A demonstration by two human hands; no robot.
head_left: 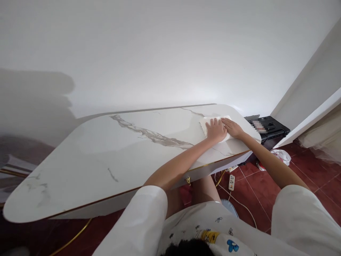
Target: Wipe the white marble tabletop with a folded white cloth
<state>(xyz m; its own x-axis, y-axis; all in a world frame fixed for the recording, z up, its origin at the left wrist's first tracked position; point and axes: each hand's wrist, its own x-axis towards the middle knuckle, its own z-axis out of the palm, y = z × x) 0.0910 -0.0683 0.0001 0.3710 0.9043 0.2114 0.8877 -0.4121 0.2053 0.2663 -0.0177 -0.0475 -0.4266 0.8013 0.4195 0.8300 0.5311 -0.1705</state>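
Observation:
A white cloth (203, 122) lies on the right part of a white tabletop (87, 160) with grey-brown marble veining. My left hand (217, 131) rests on the cloth, its fingers stretched out and spread over the fabric. Close against it, my right hand (232, 128) also lies flat on the cloth, its fingertips reaching to the left hand. Both palms face down, so their undersides are hidden. The cloth's scalloped left edge shows beside my left fingers.
A white wall (170, 53) runs along the table's back edge. A black case (277, 125) stands past its right end. On the red tiled floor (255, 188) lie a power strip (231, 182), cables and a white bag (282, 156). A small gold knob (188, 180) sticks out from the table's front.

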